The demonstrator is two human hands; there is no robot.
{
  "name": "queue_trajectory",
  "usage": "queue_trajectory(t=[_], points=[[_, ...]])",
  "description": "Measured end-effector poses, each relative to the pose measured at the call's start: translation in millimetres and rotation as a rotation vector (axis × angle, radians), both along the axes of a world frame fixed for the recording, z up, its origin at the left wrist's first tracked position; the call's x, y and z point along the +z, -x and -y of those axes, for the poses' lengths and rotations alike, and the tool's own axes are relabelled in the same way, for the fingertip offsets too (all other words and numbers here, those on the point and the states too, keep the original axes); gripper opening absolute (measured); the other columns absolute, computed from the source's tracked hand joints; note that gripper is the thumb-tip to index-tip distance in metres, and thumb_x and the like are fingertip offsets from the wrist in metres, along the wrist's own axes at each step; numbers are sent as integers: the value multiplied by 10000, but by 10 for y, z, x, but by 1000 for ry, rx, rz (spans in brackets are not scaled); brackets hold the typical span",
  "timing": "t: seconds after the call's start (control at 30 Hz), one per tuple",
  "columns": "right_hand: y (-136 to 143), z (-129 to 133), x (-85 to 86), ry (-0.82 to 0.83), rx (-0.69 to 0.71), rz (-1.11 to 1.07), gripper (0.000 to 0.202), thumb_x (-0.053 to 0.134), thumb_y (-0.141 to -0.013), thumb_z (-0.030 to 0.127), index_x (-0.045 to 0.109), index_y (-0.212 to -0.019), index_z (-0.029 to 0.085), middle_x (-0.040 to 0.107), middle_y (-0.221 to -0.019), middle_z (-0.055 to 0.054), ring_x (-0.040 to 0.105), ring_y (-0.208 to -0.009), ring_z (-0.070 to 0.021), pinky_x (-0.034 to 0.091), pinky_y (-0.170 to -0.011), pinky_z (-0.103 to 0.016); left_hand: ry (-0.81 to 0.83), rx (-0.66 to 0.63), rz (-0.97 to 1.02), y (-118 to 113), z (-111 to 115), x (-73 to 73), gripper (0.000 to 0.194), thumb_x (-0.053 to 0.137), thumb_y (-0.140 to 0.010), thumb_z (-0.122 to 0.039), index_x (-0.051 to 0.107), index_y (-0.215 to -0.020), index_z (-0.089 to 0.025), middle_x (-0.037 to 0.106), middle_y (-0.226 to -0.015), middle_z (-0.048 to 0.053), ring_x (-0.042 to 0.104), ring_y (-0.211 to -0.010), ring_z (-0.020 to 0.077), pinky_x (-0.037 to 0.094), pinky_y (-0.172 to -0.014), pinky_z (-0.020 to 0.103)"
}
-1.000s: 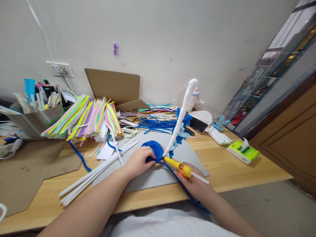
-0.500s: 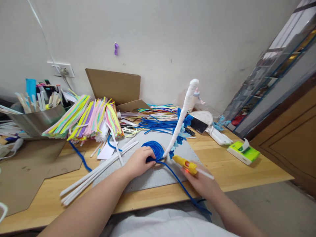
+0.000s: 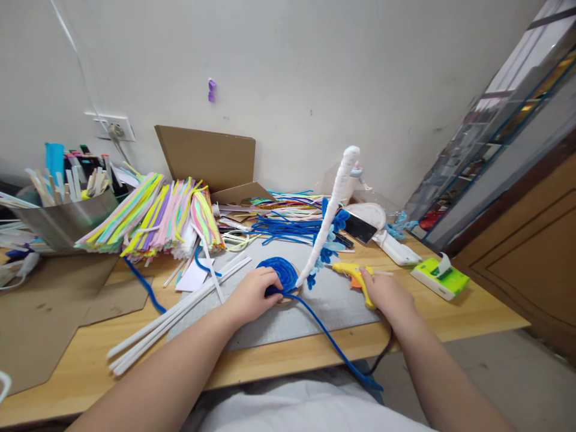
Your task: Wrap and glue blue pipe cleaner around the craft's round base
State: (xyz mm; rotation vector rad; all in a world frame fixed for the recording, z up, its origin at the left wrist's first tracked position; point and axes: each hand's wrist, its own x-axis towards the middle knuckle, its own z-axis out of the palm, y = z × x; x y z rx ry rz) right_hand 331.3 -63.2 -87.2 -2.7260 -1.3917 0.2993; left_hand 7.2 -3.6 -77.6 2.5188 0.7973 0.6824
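The wooden table (image 3: pixel 450 309) carries all items; a grey cutting mat (image 3: pixel 315 327) lies beneath the work, presumably to shield the surface. On the mat's left edge lie white rods (image 3: pixel 144 333), apparently set aside within reach. A white wrapped stem (image 3: pixel 330 210) rises tilted to the right from the edge of the work, its foot seemingly fixed there. The right hand (image 3: pixel 389 294) is closed around the handle end of a yellow glue gun (image 3: pixel 348 270), nozzle pointing left and well apart from the left hand, likely for safety; whether the gun touches the mat cannot be told. The left hand (image 3: pixel 256 294) is clamped at the near edge of a blue chenille coil (image 3: pixel 283 270) on the mat, apparently to stop it unwinding where its loose blue strand (image 3: pixel 328 336) trails off the table. Blue flowers (image 3: pixel 330 255) show just behind the stem.
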Motion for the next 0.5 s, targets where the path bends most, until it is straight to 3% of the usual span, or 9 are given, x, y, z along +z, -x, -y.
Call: queue_trajectory(t=[0.1,0.2,0.27,0.33,0.4,0.5], points=[[58,-18,52,-95,23,43,596,245,-887,558,693,-857,167,677,-944,-193,632,-861,-325,426,-632,-386,1,6,-4,-1,-1,-5,63,643,-764,-199,597,-808,-196,624,-874,21,551,-870,183,418,-776,302],[337,85,121,-411,69,62,425,353,-876,495,648,-870,189,674,-910,-127,621,-792,-256,392,-586,-314,3,1,-2,-1,-6,-14,67,644,-765,-200,599,-814,-199,624,-877,19,552,-872,182,418,-775,301],[626,199,130,-534,278,-117,364,396,-873,483,624,-840,202,669,-811,-67,604,-727,-197,387,-594,-277,-3,-6,7,-2,-9,-18,66,640,-764,-187,596,-811,-200,623,-873,16,550,-871,178,414,-781,299],[918,306,92,-428,524,-365,338,417,-875,470,614,-801,206,660,-750,-36,594,-690,-169,387,-589,-253,-12,-4,12,-6,-4,-19,72,637,-761,-173,591,-810,-201,622,-871,12,548,-870,174,409,-784,296],[1139,373,23,-321,553,-440,279,486,-846,462,617,-850,216,657,-719,-9,578,-631,-154,351,-541,-237,-27,14,3,-16,12,-21,79,640,-755,-178,586,-808,-203,619,-872,9,544,-870,175,406,-775,294],[1270,370,-73,-291,518,-369,282,478,-857,442,605,-764,209,647,-680,-4,564,-613,-149,311,-537,-233,-74,73,-31,-51,55,-27,90,648,-747,-210,574,-799,-204,612,-866,10,538,-859,183,398,-751,299]])
